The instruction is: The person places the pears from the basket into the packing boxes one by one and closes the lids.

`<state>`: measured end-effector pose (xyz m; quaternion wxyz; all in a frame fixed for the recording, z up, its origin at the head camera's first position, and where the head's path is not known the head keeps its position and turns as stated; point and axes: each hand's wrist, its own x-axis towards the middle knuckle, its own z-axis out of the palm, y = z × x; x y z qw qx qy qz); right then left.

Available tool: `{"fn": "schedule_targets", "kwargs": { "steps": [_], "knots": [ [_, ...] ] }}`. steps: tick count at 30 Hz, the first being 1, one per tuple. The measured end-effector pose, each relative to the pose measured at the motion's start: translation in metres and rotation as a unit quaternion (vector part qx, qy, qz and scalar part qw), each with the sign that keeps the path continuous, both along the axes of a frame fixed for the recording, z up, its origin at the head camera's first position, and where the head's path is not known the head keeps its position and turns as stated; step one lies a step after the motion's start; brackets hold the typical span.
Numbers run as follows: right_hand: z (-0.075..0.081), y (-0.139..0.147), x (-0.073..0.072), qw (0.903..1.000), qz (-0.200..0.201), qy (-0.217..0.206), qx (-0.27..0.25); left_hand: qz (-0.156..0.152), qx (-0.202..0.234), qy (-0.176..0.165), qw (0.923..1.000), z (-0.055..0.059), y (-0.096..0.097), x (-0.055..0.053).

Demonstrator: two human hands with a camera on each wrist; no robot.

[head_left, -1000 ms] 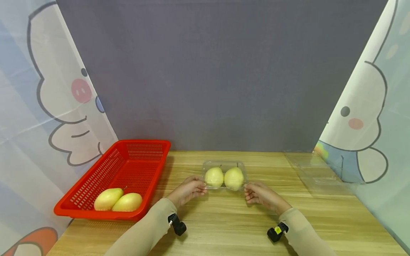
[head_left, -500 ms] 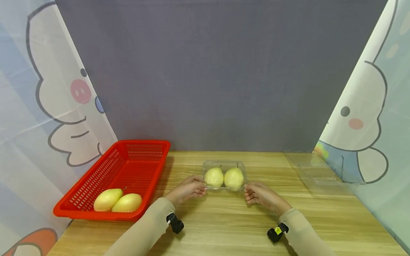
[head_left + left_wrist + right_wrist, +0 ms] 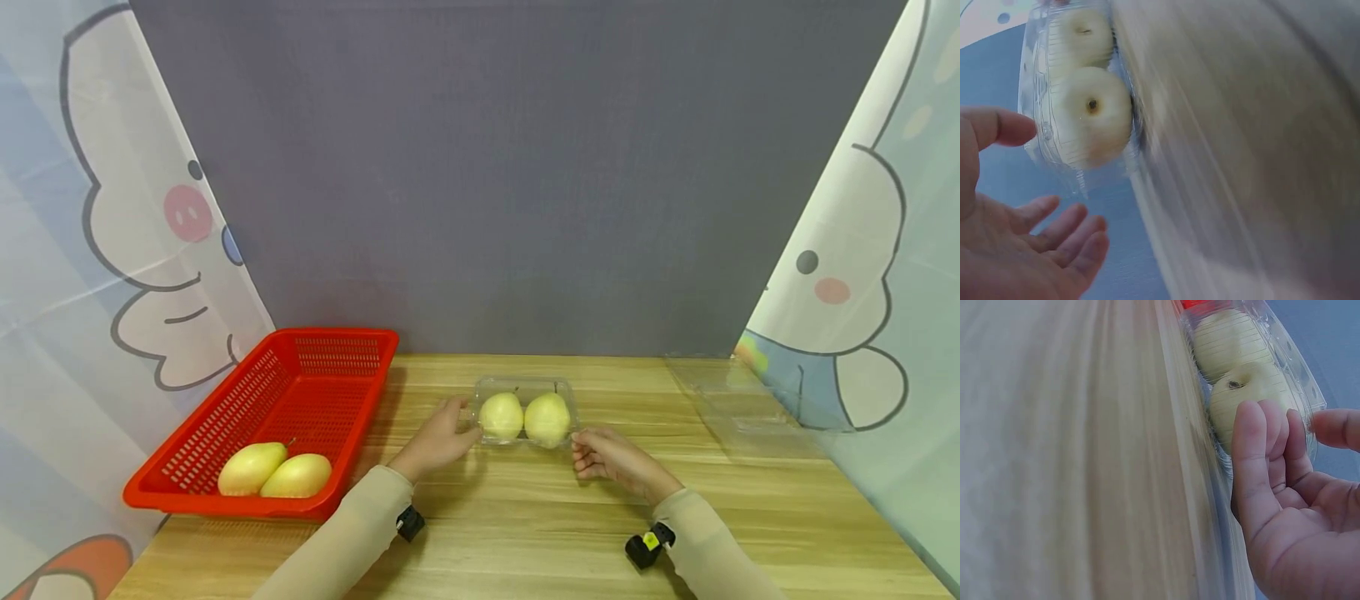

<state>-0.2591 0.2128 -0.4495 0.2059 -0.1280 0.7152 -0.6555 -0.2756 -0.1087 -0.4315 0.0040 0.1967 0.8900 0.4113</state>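
Note:
A clear plastic fruit box [image 3: 524,385] stands on the wooden table with two pale yellow pears [image 3: 502,416] side by side in it. At its left front corner is my left hand [image 3: 441,437], fingers spread apart. The left wrist view shows that thumb [image 3: 1016,128] right at the box's edge and the other fingers [image 3: 1069,228] away from the box, holding nothing. My right hand [image 3: 611,458] pinches the right front corner of the box between thumb [image 3: 1338,428] and forefinger, its other fingers curled in front of the near pear [image 3: 1250,387].
A red plastic basket [image 3: 360,400] stands at the left with two more yellow pears [image 3: 253,468] at its near end. Clear plastic pieces [image 3: 738,400] lie at the table's right back. A grey cloth wall [image 3: 480,183] closes off the back.
My left hand has let go of the box's corner and spread its fingers, moving slightly back along the left side. The right hand and the box have stayed in place.

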Motion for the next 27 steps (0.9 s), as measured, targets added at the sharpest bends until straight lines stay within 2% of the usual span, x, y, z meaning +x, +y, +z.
{"fn": "schedule_targets", "kwargs": {
  "steps": [4,8,13,20,27],
  "knots": [
    [0.0,0.0,0.0,1.0,0.001,0.0,-0.002,-0.012,-0.032,0.061,0.9975,0.004,0.004,0.0],
    [0.0,0.0,0.0,1.0,0.002,0.002,-0.004,-0.029,-0.049,0.094,0.9939,0.007,0.009,-0.001],
    [0.0,0.0,0.0,1.0,0.001,0.002,-0.005,-0.043,-0.07,0.098,0.9918,0.008,0.018,0.0],
    [0.0,0.0,0.001,1.0,-0.003,0.002,-0.002,-0.032,-0.077,0.089,0.9926,0.006,0.026,-0.001],
    [0.0,0.0,0.001,0.9999,-0.012,0.005,0.004,-0.027,-0.075,0.078,0.9937,0.009,0.028,0.001]
  ]
}}
